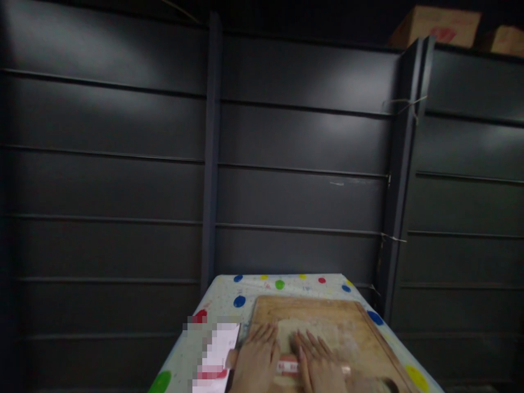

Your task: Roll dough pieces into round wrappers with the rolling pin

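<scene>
On a wooden board (311,305) lies a thin, pale, flattened sheet of what looks like dough (286,329). A rolling pin (289,367) with a red and white label crosses its near part. My left hand (257,355) rests over the pin's left part, fingers stretched forward and palm down. Over the part right of the label lies my right hand (317,357), also flat, with its fingers spread towards the dough. Both palms hide much of the pin, and its right end is hard to make out in the blur.
A white tablecloth (223,286) with coloured dots covers the narrow table. Left of the board lies a partly pixelated, pale, flat object (221,349). Dark metal panels (298,202) rise behind the table. Cardboard boxes (442,24) sit high at the right.
</scene>
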Tool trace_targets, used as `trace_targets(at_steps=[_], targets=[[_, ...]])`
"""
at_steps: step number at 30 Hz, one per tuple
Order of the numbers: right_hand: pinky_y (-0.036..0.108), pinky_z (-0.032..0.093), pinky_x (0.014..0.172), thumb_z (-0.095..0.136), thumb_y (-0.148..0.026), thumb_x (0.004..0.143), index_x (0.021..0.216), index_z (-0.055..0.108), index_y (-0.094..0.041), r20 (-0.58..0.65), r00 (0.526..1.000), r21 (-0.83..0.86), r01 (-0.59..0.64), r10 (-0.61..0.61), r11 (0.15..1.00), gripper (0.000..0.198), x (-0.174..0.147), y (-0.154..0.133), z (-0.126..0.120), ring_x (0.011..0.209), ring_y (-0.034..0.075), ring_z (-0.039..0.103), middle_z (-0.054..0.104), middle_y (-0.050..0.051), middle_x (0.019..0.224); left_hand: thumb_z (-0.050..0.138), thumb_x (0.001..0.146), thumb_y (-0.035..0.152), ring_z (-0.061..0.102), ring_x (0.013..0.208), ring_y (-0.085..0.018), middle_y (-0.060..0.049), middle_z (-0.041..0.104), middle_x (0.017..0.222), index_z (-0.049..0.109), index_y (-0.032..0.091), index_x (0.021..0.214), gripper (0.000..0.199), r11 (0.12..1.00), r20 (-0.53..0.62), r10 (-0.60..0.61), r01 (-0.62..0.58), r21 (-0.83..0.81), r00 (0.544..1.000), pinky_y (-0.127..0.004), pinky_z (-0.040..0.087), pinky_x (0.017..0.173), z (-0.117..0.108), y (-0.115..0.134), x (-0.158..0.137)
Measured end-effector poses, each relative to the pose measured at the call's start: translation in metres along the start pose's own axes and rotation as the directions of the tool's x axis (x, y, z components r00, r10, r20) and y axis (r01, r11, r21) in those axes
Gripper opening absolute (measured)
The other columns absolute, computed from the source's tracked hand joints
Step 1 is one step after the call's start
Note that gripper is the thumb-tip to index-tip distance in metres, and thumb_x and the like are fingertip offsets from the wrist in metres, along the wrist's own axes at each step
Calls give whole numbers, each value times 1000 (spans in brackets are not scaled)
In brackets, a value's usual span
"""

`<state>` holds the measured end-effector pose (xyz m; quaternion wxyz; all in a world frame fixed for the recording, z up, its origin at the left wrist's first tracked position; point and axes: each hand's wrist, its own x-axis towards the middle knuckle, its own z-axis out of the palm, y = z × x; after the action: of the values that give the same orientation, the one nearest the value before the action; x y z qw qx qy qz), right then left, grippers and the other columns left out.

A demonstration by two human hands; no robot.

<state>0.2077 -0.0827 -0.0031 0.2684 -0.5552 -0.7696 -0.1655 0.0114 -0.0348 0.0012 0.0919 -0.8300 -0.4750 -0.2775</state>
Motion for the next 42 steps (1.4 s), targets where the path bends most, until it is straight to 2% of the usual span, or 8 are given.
trace_targets(at_steps=[5,9,14,20,27,31,36,42], targets=[[20,53,94,49,-24,97,136,60,-32,-40,977,51,213,-211,976,41,-23,16,3,113,16,66,61,-5,133,42,94,27,57,128,-26,-5,60,139,59,24,136,46,995,80,70,-75,65,994,-42,49,108,-17,4,-34],[19,51,95,42,-27,100,140,55,-29,110,959,116,250,-263,961,42,-21,14,-31,116,14,64,58,-3,136,43,95,28,56,128,-26,-3,57,141,56,26,139,47,992,78,94,-100,77,992,-42,50,108,-25,7,-36],[34,43,110,38,-35,103,143,52,-28,136,979,129,134,-151,983,43,-4,28,-59,130,19,54,54,2,143,41,94,25,48,136,-29,-5,52,145,55,21,140,49,997,128,-24,15,71,991,-51,44,112,-41,21,-21],[43,38,112,37,-28,101,139,57,-20,147,988,77,31,-42,997,44,10,52,-41,133,23,51,57,8,143,39,93,23,40,141,-29,-6,47,149,55,17,140,50,992,194,-45,22,121,980,-54,37,117,-52,30,-2],[40,37,113,34,-25,101,134,61,-15,176,983,79,-63,48,995,44,27,45,-34,132,23,51,60,10,139,36,95,21,42,140,-26,-4,51,147,58,20,138,48,994,217,-103,91,67,971,-52,33,119,-33,49,12],[40,35,114,35,-28,103,136,60,-18,190,981,101,-60,40,993,43,30,43,-24,135,22,49,59,8,141,33,95,23,36,144,-26,-5,46,151,53,19,142,51,995,258,-99,89,52,961,-51,28,121,-39,58,14],[44,30,118,39,-29,102,139,58,-22,223,975,120,-10,-18,993,41,26,45,-16,139,26,43,54,6,146,37,87,19,23,149,-25,-11,29,160,34,10,152,66,996,496,-71,84,-3,866,-44,20,123,-59,51,35],[48,28,118,41,-27,101,144,52,-31,209,978,133,-6,-22,991,44,22,43,-20,140,27,41,53,1,147,35,92,32,23,149,-27,-12,31,160,37,8,151,63,984,419,-145,177,-37,896,-45,19,123,-47,45,50]])
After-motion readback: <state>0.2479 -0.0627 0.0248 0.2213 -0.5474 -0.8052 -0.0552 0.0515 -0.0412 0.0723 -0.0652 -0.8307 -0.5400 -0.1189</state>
